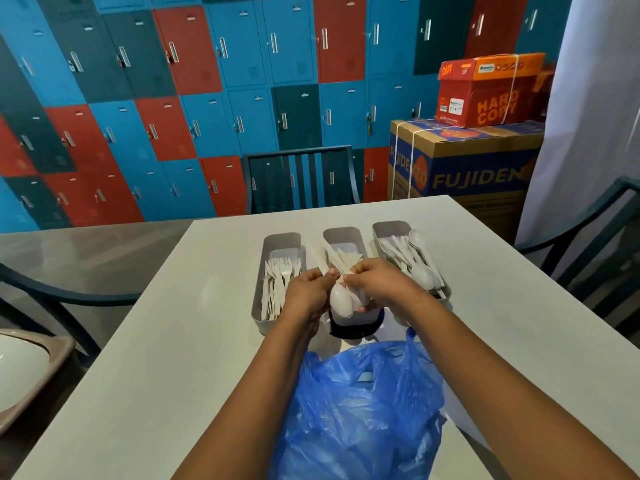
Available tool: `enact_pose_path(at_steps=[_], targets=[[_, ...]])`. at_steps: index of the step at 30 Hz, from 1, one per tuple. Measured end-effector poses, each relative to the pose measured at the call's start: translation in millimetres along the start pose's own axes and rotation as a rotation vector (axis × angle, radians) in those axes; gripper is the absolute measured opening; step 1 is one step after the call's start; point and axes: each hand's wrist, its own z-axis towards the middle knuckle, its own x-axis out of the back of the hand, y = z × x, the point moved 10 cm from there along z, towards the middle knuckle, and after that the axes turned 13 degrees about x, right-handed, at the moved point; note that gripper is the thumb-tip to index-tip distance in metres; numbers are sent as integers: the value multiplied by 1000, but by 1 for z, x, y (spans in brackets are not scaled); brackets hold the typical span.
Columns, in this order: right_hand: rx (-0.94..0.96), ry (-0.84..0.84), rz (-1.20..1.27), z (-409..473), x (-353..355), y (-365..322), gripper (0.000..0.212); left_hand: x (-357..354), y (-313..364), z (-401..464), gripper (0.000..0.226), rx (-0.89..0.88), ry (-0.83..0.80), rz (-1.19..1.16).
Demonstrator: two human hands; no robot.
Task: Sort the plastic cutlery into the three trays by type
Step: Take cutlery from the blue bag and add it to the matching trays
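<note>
A: What is the biggest thing here?
B: The far wall of lockers (207, 98), blue, red and dark green. Any labels on the doors are too small to read.
A: Can you read anything at all?
B: Yes, at far right. A large brown and blue carton (464, 171) says "FUJIDEN", and the orange box (485, 91) stacked on it says "HARD COPY". Both are tied with white string.
A: And nearer?
B: A white table (173, 341) with a dark chair (301, 178) at its far edge and another chair (588, 230) at right. A crumpled blue plastic bag (356, 410) lies at the near edge between the forearms.
A: Where is the cutlery?
B: Three grey trays sit side by side at mid table. The left tray (280, 244) holds forks (280, 278), the right tray (391, 230) holds spoons (415, 265), and the middle tray (341, 235) is largely hidden by the hands.
A: What are the hands doing?
B: Both meet over the middle tray. The left hand (304, 292) and right hand (377, 282) each curl their fingers round one bundle of white cutlery (341, 299); spoon bowls point near, long handles point far.
A: What stands in the way?
B: The hands cover the middle tray's contents, so I cannot tell what lies in it.
</note>
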Motion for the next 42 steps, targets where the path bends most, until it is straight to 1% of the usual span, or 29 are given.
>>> enact_pose_path(at_steps=[2,4,5,8,10,12,15,17,19,21,22,25,27,30,36,42], targets=[[13,37,9,3,11,-1,10,-11,8,-1,16,-11,-7,51],[21,81,31,6,22,-1,17,-21,16,-1,13,-13,-5,84],[23,105,33,7,27,-1,18,-25,18,-1,11,0,-3,90],[5,171,-9,10,46,-1,13,-39,22,2,16,63,13,97],[-35,202,-56,12,60,3,21,-46,21,3,24,140,36,82],[-58,229,-55,14,76,8,31,-54,16,1,30,220,14,29],[-54,284,-14,16,97,11,35,-62,17,2,28,225,-6,-46],[-49,346,-24,21,114,16,31,-65,18,5,31,214,-29,-54],[-48,384,-77,28,127,22,19,-71,18,7,32,214,-65,-38],[-38,393,-185,37,138,25,12,-75,20,10,34,214,-81,-14],[-28,389,-237,40,141,25,14,-75,20,11,35,215,-81,-4],[-57,355,-380,50,147,27,31,-75,20,19,36,212,-81,6],[-106,327,-443,58,149,31,33,-74,21,22,35,202,-85,15],[-135,350,-430,66,154,38,24,-72,20,24,33,193,-98,56],[-116,346,-461,79,151,35,28,-66,20,31,23,187,-98,71],[-118,330,-527,87,147,30,38,-65,22,34,25,161,-136,44]])
